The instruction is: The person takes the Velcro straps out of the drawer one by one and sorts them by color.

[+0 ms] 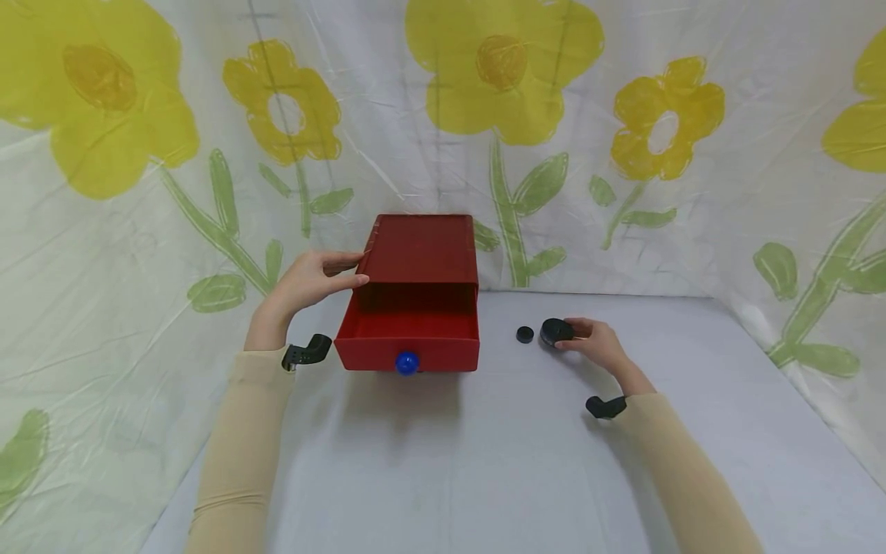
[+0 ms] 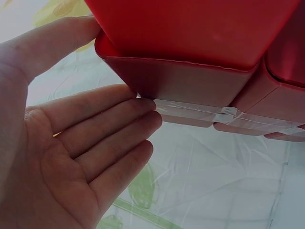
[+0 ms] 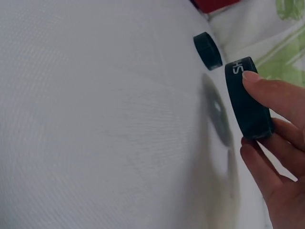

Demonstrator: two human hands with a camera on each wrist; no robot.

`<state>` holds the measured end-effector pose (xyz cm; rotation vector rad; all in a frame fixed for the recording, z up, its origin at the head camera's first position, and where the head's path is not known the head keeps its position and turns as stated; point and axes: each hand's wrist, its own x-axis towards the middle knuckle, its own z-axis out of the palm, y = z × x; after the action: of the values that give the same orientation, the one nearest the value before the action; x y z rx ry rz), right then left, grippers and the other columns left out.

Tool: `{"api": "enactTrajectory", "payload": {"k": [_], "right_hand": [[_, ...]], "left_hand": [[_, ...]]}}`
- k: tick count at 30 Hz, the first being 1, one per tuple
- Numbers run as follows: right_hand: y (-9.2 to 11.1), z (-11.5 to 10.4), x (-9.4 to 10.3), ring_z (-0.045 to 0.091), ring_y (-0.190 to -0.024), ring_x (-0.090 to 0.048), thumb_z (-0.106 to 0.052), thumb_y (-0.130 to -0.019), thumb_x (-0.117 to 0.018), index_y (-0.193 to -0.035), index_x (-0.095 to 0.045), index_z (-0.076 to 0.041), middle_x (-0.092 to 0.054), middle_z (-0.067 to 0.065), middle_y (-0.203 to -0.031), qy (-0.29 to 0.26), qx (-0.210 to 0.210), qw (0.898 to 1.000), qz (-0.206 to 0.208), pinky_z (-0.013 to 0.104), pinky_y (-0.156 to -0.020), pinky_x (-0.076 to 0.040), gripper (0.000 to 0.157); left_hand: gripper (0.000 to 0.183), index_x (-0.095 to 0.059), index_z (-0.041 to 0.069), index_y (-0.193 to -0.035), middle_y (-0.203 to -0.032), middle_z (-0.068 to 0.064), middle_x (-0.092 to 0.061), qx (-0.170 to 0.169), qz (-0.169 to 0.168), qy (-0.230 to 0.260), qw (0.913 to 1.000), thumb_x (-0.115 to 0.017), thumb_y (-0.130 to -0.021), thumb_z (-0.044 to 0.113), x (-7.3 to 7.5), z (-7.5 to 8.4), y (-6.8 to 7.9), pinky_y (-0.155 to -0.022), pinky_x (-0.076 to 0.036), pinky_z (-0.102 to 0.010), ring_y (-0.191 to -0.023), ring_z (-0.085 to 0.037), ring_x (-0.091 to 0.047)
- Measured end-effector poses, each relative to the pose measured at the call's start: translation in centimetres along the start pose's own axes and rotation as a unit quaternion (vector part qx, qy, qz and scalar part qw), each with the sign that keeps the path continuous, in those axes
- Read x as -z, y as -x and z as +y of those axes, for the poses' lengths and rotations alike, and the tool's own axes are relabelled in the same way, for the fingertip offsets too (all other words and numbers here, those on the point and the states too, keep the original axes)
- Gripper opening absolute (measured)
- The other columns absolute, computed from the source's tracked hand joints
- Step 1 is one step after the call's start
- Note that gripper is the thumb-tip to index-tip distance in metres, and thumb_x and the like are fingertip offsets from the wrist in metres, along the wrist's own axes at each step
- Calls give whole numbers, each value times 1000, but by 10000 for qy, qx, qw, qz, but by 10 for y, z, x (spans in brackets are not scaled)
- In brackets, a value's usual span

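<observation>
A red box (image 1: 429, 248) stands on the table with its drawer (image 1: 408, 355) pulled out toward me; a round blue knob (image 1: 407, 363) sits on the drawer front. My left hand (image 1: 314, 281) is at the box's left side. In the left wrist view its fingers (image 2: 116, 131) are straight, with the tips right at the red side. My right hand (image 1: 597, 342) pinches a black round lid (image 3: 249, 102) between thumb and fingers; white letters show on its rim. In the right wrist view this lid is tilted on edge, with a shadow on the table beside it.
A smaller black round lid (image 1: 524, 335) lies on the table between the red box and my right hand. The white table (image 1: 526, 462) meets a flower-printed curtain (image 1: 388, 115) behind the box and at both sides.
</observation>
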<state>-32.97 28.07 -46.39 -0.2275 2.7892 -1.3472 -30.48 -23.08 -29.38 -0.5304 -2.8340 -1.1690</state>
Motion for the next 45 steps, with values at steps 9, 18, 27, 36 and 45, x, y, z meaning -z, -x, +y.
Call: {"api": "enactTrajectory", "payload": {"k": [9,18,27,36,45], "right_hand": [[-5,3,-11,40,-121,-53,-25,-78,-79,-135,-49,3,-51,26,-135,2,-41,10000,76,49,-102,-42,70],[-9,7,-17,40,-118,-55,-23,-79,-78,-135,-49,4,-52,26,-133,79,-15,9999,65,48,-100,-43,68],[-12,5,-20,38,-116,-55,-23,-79,-77,-135,-49,2,-53,25,-133,109,-108,9999,43,48,-99,-44,68],[-14,4,-19,40,-118,-53,-22,-80,-76,-136,-47,3,-51,26,-134,136,-107,9998,31,49,-100,-43,68],[-13,5,-19,40,-120,-52,-24,-81,-76,-137,-47,3,-49,26,-136,207,-158,9997,-1,49,-100,-42,68]], "left_hand": [[62,-55,20,-136,-137,-7,-55,-53,2,56,10000,-68,-83,49,0,0,0,-101,-41,-52,-127,-29,-51],[60,-55,19,-135,-137,-8,-55,-58,8,83,9999,-68,-84,48,-1,0,1,-101,-43,-51,-126,-28,-52],[59,-55,21,-135,-137,-6,-55,-64,2,134,9999,-68,-84,47,-1,0,1,-101,-42,-51,-127,-28,-51],[61,-54,21,-136,-138,-7,-54,-17,-8,119,9999,-68,-83,47,0,1,2,-101,-42,-52,-127,-28,-51],[61,-55,21,-135,-137,-6,-55,-14,-28,162,9999,-69,-83,48,0,1,1,-102,-41,-51,-127,-27,-51]]}}
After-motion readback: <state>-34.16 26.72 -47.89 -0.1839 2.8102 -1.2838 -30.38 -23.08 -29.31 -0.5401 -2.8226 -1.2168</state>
